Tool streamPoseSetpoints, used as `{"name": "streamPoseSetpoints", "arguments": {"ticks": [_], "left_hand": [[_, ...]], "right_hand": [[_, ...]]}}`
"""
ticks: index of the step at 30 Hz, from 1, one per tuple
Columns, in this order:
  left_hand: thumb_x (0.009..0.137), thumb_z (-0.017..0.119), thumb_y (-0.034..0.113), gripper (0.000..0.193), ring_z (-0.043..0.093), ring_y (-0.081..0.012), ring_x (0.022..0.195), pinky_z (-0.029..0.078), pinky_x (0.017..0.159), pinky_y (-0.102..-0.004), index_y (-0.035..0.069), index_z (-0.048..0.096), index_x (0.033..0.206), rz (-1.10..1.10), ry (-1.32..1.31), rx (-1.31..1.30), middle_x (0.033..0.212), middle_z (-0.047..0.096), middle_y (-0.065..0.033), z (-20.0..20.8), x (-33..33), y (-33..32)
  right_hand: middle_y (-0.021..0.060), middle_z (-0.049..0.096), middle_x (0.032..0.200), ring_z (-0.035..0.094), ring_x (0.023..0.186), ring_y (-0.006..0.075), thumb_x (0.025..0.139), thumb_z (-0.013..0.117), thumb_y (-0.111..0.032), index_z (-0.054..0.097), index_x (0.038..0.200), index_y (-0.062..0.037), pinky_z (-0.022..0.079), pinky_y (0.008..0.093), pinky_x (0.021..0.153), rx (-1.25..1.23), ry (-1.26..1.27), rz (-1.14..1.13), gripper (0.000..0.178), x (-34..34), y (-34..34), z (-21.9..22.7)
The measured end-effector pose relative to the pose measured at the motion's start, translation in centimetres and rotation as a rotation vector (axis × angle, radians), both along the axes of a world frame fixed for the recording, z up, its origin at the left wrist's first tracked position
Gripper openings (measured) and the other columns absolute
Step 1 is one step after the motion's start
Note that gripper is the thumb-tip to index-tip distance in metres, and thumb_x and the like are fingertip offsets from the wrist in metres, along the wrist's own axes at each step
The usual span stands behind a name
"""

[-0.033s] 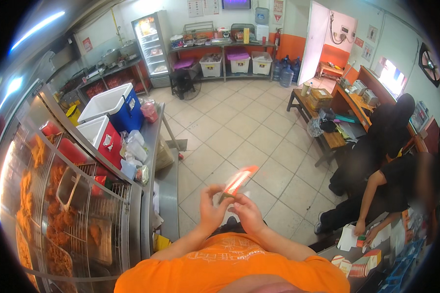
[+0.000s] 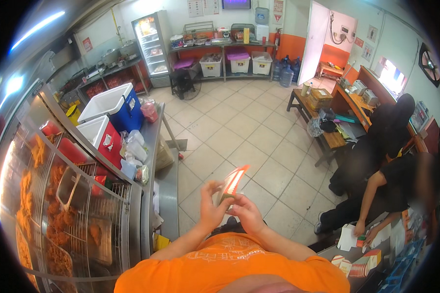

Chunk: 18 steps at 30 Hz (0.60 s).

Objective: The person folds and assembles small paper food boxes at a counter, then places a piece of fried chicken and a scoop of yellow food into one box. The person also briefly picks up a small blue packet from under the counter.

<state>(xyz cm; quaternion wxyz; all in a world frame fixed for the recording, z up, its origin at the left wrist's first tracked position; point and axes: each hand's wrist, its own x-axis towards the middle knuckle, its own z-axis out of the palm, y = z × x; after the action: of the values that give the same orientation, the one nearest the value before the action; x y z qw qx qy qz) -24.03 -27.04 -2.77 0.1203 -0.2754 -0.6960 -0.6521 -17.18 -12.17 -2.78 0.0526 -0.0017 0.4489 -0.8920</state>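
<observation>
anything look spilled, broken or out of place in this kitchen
No clear spill or breakage stands out. Only the plastic bags beside the red cooler look untidy, lying loosely bunched on the metal table.

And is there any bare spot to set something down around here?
The floor lies bare between the steel table and the wooden bench, beyond the left hand and right hand holding the orange and white card. Crowded: the table, with coolers and bags; the lower-right counter, with cartons and a co-worker's hands.
</observation>
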Motion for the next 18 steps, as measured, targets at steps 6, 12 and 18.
{"name": "streamPoseSetpoints", "arguments": {"ticks": [6, 12, 18], "left_hand": [[0.106, 0.058, -0.001, 0.065, 0.067, -0.0193, 0.108, 0.053, 0.097, -0.0327, 0.004, 0.028, 0.163, -0.243, -0.430, 0.111, 0.129, 0.069, -0.0170, 0.0, 0.2, -1.2], [0.108, 0.057, -0.001, 0.059, 0.066, -0.0176, 0.110, 0.053, 0.096, -0.0311, 0.005, 0.034, 0.161, -0.038, -0.242, 0.151, 0.125, 0.069, -0.0151, 0.0, -0.2, -0.6], [0.108, 0.058, 0.001, 0.055, 0.066, -0.0179, 0.112, 0.052, 0.098, -0.0314, 0.005, 0.040, 0.159, -0.096, -0.241, 0.172, 0.125, 0.070, -0.0148, 1.0, -0.6, -0.4]], "right_hand": [[0.0073, 0.067, 0.125, 0.064, 0.113, 0.0177, 0.102, 0.065, -0.012, 0.062, 0.136, -0.0029, 0.051, 0.0358, 0.100, 0.819, 0.136, -0.172, 0.035, -1.4, 4.6, 1.4], [0.0037, 0.071, 0.116, 0.065, 0.104, 0.0132, 0.103, 0.067, -0.008, 0.065, 0.124, -0.0026, 0.051, 0.0305, 0.094, 0.618, 0.115, -0.403, 0.022, -1.6, 8.1, 2.4], [0.0015, 0.069, 0.114, 0.062, 0.104, 0.0114, 0.106, 0.066, -0.014, 0.067, 0.117, -0.0021, 0.049, 0.0303, 0.097, 0.385, 0.049, -0.323, 0.017, -1.0, 7.2, 1.8]]}}
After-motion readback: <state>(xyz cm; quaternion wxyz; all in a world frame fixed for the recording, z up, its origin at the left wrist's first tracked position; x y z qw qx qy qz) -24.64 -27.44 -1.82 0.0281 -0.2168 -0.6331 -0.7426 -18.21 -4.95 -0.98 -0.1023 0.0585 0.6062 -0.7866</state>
